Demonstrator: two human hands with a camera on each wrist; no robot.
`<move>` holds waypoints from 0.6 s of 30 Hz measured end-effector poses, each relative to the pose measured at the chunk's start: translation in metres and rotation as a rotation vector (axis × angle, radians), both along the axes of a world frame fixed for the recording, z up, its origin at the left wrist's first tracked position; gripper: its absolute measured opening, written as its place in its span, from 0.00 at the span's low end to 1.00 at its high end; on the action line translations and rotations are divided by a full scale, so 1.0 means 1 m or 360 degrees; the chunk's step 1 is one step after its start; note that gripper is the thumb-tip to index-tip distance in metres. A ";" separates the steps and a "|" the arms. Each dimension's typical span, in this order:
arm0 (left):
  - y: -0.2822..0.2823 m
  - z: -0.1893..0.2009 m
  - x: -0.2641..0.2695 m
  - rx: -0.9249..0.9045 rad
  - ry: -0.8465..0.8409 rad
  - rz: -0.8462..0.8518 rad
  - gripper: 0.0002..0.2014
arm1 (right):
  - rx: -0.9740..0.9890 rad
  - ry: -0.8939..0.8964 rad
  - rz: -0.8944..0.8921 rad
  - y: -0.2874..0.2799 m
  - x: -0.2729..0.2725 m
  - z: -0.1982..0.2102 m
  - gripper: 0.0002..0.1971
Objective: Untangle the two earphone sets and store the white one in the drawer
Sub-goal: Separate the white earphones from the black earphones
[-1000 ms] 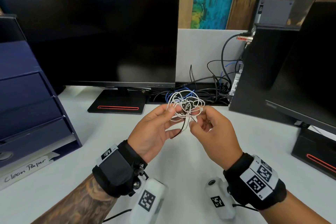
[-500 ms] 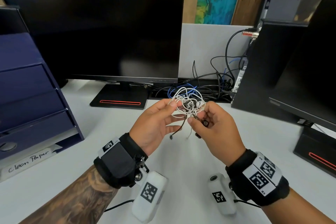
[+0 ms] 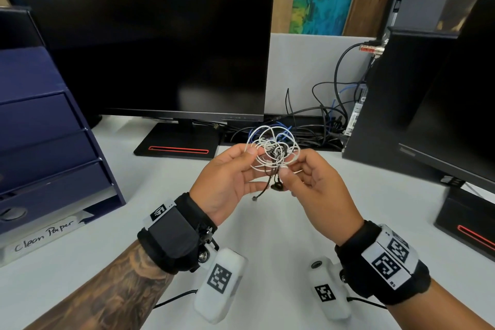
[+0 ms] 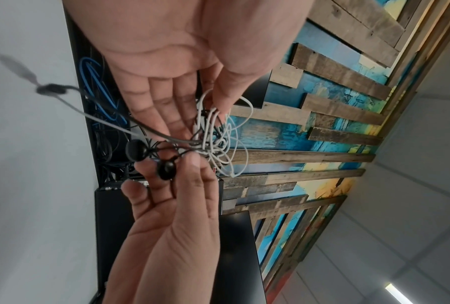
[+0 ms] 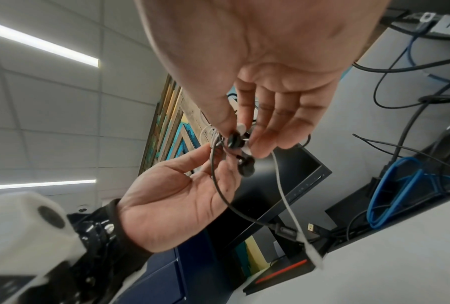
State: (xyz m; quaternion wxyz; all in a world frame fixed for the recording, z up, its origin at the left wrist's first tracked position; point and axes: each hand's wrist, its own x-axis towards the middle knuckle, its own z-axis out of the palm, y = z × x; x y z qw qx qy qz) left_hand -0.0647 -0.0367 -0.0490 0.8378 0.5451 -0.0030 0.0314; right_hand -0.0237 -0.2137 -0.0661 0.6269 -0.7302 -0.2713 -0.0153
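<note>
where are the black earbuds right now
In the head view the black earbuds dangle just below the white earphone tangle, between the left hand and right hand.

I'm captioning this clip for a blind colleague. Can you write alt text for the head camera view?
Two hands hold a tangled bundle of white earphones and black earphones above a white desk: the left hand pinches white loops, the right hand pinches near the knot. Behind are a dark monitor and blue drawers.

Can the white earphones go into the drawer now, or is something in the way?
Not yet. The white earphones are knotted with the black earphones, both hands pinching the bundle. The blue drawers look shut; the desk between looks clear.
</note>
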 end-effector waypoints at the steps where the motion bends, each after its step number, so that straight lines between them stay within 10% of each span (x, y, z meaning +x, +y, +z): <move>1: -0.001 0.000 0.000 0.0008 0.0003 0.0000 0.07 | -0.0001 -0.0022 -0.0016 0.000 0.000 -0.001 0.04; 18: 0.011 0.006 0.004 -0.0044 0.0092 0.0331 0.05 | 0.0286 -0.0226 -0.0320 -0.015 0.008 0.022 0.09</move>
